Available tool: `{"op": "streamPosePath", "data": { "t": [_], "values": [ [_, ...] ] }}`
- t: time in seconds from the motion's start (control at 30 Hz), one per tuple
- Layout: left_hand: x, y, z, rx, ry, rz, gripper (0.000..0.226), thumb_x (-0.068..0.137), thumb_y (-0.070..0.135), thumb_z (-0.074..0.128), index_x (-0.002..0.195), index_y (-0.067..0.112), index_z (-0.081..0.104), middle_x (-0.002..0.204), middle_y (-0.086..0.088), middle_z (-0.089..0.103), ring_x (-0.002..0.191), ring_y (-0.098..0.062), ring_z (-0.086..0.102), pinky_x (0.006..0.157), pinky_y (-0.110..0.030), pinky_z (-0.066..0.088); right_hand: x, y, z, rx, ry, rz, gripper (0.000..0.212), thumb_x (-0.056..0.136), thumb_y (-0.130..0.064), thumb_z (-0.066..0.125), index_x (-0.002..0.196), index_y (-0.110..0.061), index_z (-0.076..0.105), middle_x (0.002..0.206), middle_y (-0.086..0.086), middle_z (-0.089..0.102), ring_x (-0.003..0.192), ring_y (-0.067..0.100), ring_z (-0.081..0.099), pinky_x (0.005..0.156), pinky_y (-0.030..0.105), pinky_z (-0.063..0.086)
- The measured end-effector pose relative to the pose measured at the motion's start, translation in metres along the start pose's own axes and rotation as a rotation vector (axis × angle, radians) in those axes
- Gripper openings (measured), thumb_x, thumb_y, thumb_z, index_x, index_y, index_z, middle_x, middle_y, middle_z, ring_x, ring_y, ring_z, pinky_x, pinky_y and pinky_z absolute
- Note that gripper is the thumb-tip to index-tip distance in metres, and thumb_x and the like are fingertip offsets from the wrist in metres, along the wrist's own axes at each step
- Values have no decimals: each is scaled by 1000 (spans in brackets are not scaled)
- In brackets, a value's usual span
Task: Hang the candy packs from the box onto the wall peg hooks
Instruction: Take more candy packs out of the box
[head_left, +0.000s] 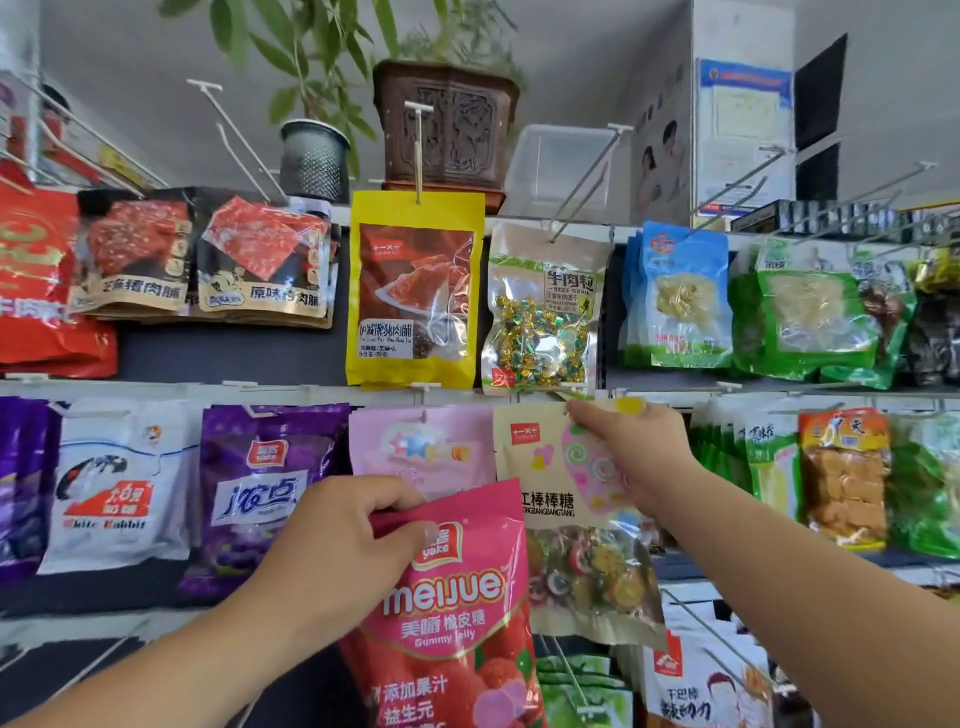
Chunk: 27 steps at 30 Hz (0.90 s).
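Two packs are held below the yellow jerky pack (415, 291): the lollipop pack (550, 499), pinched by the right hand (639, 452), should be threaded squarely (hang hole hidden); the gummy pack (457, 613) is gripped in the left hand (337, 535).

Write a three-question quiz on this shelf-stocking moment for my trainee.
1. True or false: the left hand grips the pink gummy pack at its top edge.
2. The right hand pinches the top of which? A lollipop pack, B purple pack, C white pack.
3. What stands directly above the yellow pack?
Key: 1 true; 2 A; 3 a carved brown plant pot.
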<state>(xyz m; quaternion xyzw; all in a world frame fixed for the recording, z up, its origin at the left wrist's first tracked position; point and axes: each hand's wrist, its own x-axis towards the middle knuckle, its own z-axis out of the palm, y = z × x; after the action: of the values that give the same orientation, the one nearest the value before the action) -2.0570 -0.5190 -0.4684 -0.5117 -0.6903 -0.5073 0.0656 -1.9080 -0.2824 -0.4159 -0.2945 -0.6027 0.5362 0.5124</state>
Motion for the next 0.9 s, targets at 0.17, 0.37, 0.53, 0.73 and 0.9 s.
{"op": "streamPosePath", "data": {
  "t": [0.17, 0.37, 0.53, 0.73, 0.9],
  "values": [
    [9, -2, 6, -4, -11, 28, 13, 85, 19, 80, 74, 24, 77, 77, 17, 77, 70, 0, 72, 59, -11, 53, 14, 12, 6, -104, 12, -4, 33, 76, -27, 92, 88, -5, 70, 76, 13, 80, 68, 35, 79, 73, 59, 65],
    [15, -6, 3, -52, -6, 32, 3, 83, 19, 82, 83, 22, 80, 82, 16, 78, 77, 0, 73, 70, -14, 56, 31, 17, 19, -308, 150, -65, 54, 76, -49, 88, 101, -9, 61, 90, 7, 73, 67, 18, 68, 56, 33, 57],
    [-2, -16, -9, -55, -32, 9, 11, 87, 18, 78, 85, 28, 77, 84, 20, 78, 79, 6, 72, 64, -4, 50, 3, 44, 17, -409, 364, -363, 60, 85, -40, 81, 131, -13, 54, 137, 9, 46, 118, 31, 54, 103, 45, 47],
    [-29, -26, -24, -51, -98, -2, 18, 88, 12, 76, 105, 18, 79, 80, 26, 72, 76, 18, 66, 69, 0, 49, -111, 74, 41, -58, -671, 8, 46, 103, -53, 49, 119, -19, 75, 120, 9, 77, 115, 29, 70, 96, 40, 55],
    [-49, -39, -41, -38, -44, -42, 12, 91, 16, 74, 96, 24, 80, 82, 18, 79, 76, 6, 73, 66, -7, 53, -154, 96, 56, 264, -825, 267, 48, 104, -41, 48, 137, -12, 64, 135, 16, 70, 129, 34, 64, 109, 47, 50]
  ]
}}
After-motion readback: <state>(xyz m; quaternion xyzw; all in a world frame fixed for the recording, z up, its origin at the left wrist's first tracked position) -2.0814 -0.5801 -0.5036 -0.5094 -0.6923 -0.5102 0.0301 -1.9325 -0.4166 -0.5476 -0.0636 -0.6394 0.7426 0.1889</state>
